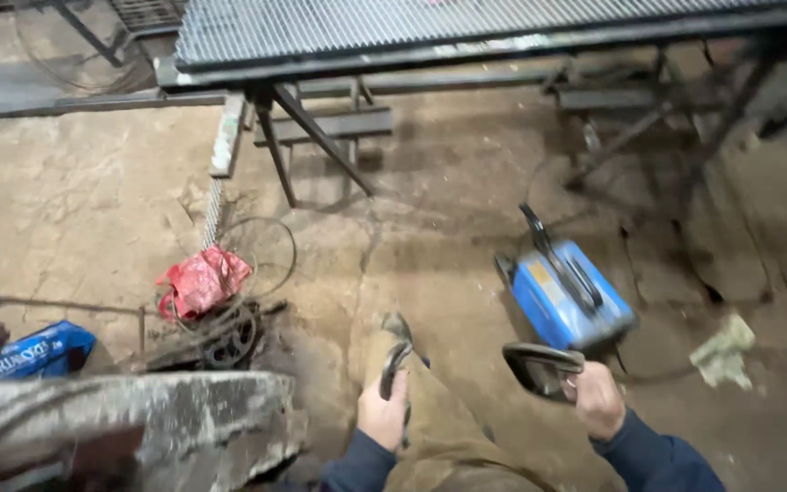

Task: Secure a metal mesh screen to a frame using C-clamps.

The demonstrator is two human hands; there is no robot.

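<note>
A welding machine sat on the floor just beyond the right hand, a crumpled bag lay well left of it, and a grated metal table stood behind both.

Metalworking workshop: stained, cracked concrete floor, steel grating resting on welded trestles, blue portable welding machine and scattered steel bars.

Dirt floor: blue welder, red bag.
</note>
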